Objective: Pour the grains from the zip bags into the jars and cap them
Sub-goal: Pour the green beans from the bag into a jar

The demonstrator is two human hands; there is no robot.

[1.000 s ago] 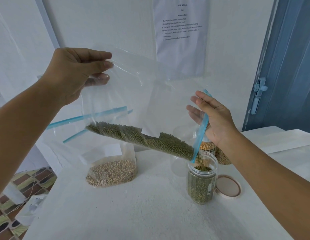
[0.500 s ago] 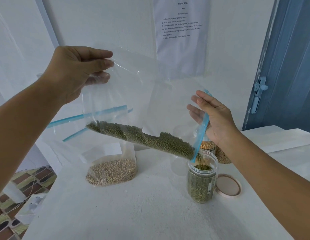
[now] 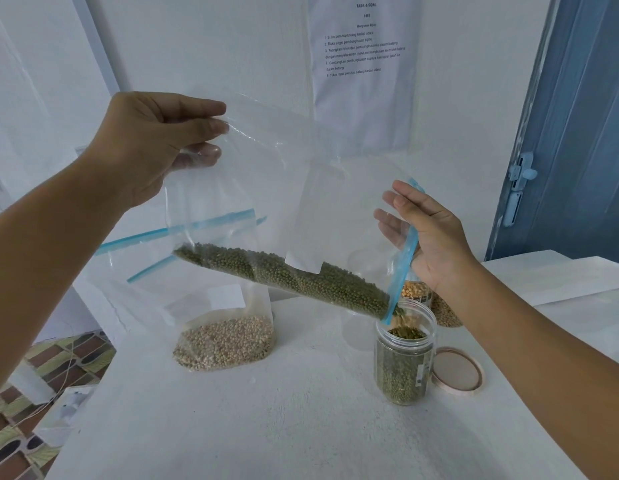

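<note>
Bag [image 3: 266,202] hangs tilted between hands above jar [image 3: 403,365].

We hold the tilted zip bag [image 3: 266,188] by its upper corner with our left hand [image 3: 145,140] and its blue zip edge with our right hand [image 3: 429,237], green grains [image 3: 284,275] spilling into the open jar [image 3: 405,358].

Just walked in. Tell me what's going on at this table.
A person is pouring green grains from a clear zip bag into an open jar on the white table. The left hand pinches the bag's raised bottom corner; the right hand holds the blue zip mouth just above the jar. The jar is mostly full, and grains remain in the bag. Its lid lies beside it, not yet on. Another bag of pale grains stands behind.
</note>
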